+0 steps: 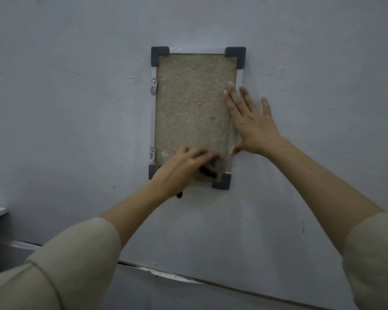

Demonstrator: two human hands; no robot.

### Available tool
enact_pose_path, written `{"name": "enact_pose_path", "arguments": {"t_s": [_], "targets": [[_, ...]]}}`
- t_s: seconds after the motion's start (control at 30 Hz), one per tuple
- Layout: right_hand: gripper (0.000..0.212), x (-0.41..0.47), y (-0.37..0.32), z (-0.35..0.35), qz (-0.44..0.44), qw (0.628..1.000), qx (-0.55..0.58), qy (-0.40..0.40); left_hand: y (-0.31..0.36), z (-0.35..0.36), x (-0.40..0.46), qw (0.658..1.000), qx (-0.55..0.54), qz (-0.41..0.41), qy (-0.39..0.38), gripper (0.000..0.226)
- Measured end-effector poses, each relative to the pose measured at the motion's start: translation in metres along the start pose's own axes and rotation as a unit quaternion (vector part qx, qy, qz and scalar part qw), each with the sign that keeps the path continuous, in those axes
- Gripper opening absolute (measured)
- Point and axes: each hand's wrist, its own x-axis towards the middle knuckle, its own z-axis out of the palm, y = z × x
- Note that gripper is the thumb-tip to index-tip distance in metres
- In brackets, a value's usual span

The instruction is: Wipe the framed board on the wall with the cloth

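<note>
Two hands are up on the wall (76, 108) at the framed board (193, 104), which hangs upright with dark corner caps and a rough tan face. At the bottom of the face the left hand (182, 166) has its grip curled round a dark cloth (207, 171), fingers bent over it and pressing it to the surface just above the lower right corner cap (222, 181); a scrap of the same dark stuff shows below the wrist. Its partner, the right hand (253, 128), lies flat with fingers spread and straight, holding nothing, its palm over the right edge of the frame, its fingertips partly on the tan face and partly on the wall beside it. Judging by this, the wiping is under way along the lower strip while the other hand steadies the frame. What comes next, I would say, calls for carrying the cloth across and upward over the rest of the face, with steady pressure and the bracing palm shifted out of the cloth's path.
</note>
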Motion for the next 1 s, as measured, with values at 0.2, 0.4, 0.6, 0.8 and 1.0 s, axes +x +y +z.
{"name": "enact_pose_path", "arguments": {"t_s": [0.2, 0.4, 0.6, 0.8, 1.0], "targets": [[0.139, 0.000, -0.001, 0.000, 0.004, 1.000, -0.002, 0.004, 0.015, 0.019, 0.000, 0.987, -0.059, -0.112, 0.104, 0.069], [0.139, 0.000, 0.000, 0.000, 0.002, 1.000, 0.003, 0.001, 0.007, 0.027, -0.017, 1.000, -0.012, 0.026, 0.007, 0.076], [0.138, 0.000, 0.001, 0.001, 0.001, 1.000, 0.005, 0.002, -0.009, 0.025, -0.023, 0.952, -0.086, -0.227, 0.185, 0.075], [0.138, 0.000, 0.000, 0.001, 0.002, 1.000, 0.000, 0.002, 0.015, 0.053, -0.052, 0.997, -0.022, -0.013, 0.070, 0.077], [0.139, 0.000, 0.000, 0.000, 0.001, 1.000, 0.002, 0.002, -0.004, 0.033, -0.036, 0.956, -0.095, -0.219, 0.171, 0.078]]}}
